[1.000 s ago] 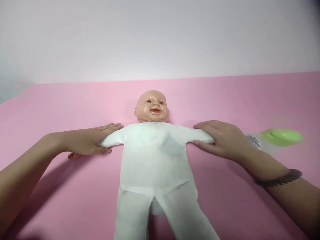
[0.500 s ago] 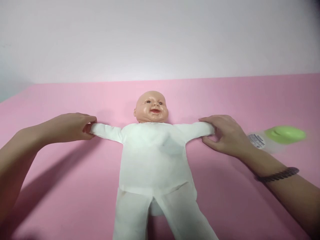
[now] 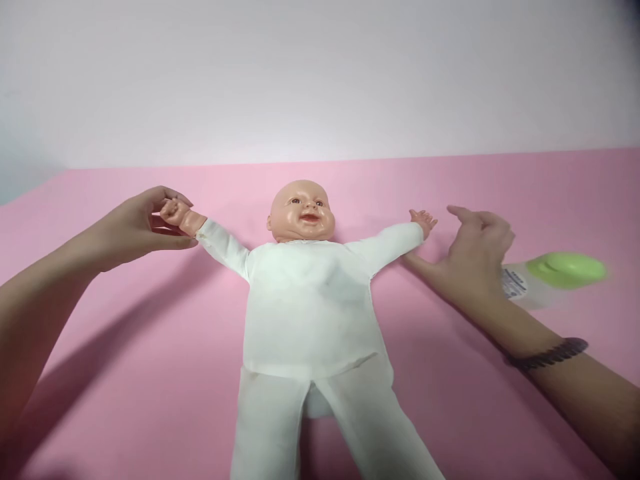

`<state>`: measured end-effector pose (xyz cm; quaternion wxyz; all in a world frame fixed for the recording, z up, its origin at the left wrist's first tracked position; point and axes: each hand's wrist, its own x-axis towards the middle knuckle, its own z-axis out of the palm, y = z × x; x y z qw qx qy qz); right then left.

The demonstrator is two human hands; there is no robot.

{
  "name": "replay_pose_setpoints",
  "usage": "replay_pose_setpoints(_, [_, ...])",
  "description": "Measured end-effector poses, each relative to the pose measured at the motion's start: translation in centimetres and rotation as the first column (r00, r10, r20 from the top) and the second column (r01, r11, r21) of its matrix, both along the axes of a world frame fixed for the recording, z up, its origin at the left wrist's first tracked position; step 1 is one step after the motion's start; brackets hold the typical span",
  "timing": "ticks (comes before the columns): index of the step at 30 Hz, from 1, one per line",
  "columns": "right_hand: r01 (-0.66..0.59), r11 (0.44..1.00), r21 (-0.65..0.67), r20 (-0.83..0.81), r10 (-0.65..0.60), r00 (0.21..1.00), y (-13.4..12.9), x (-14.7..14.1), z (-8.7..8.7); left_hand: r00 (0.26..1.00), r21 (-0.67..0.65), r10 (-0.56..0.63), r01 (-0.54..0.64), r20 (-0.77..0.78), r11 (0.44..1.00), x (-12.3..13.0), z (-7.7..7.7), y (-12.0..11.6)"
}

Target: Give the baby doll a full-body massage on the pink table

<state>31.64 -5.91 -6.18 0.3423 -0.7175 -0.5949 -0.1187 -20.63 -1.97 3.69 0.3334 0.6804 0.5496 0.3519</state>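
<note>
A baby doll (image 3: 310,303) with a bare plastic head and a white cloth body lies face up, its arms stretched out to both sides. My left hand (image 3: 143,223) is around the doll's hand on the left, fingers behind it and thumb below, apart and not closed on it. At the other side my right hand (image 3: 473,257) is open, fingers spread, just off the doll's small plastic hand (image 3: 423,220). Its thumb tip is close under the white sleeve; whether it touches cannot be made out. The doll's lower legs are cut off by the frame.
A clear bottle with a light green top (image 3: 567,270) lies on the pink tabletop (image 3: 470,413), behind my right wrist. A pale wall (image 3: 320,80) rises beyond the table's far edge.
My right hand has let go of the doll's arm and moved right, fingers spreading. My left hand has risen and loosened. Both doll arms now angle further up, with their plastic hands showing.
</note>
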Motion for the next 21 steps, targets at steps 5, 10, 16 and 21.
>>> replay_pose_setpoints(5, [0.027,0.972,-0.233,-0.256,-0.087,0.963,-0.4,-0.9,1.5,0.992,-0.082,-0.051,0.061,0.119,0.995,2.4,-0.5,-0.2])
replay_pose_setpoints(10, [-0.300,0.953,-0.045,-0.723,0.176,0.668,-0.5,-1.4,1.5,0.866,-0.223,0.045,0.079,0.499,0.972,5.0,-2.2,-0.6])
replay_pose_setpoints(16, [-0.325,0.896,0.301,-0.931,0.350,0.104,-0.5,-2.3,2.2,0.743,-0.188,0.109,0.024,0.660,0.982,7.8,-5.0,-1.5])
replay_pose_setpoints(21, [-0.146,0.956,0.253,-0.967,0.242,-0.084,-0.1,-3.4,2.7,0.694,-0.169,0.206,-0.123,0.690,0.978,9.3,-6.5,-2.4])
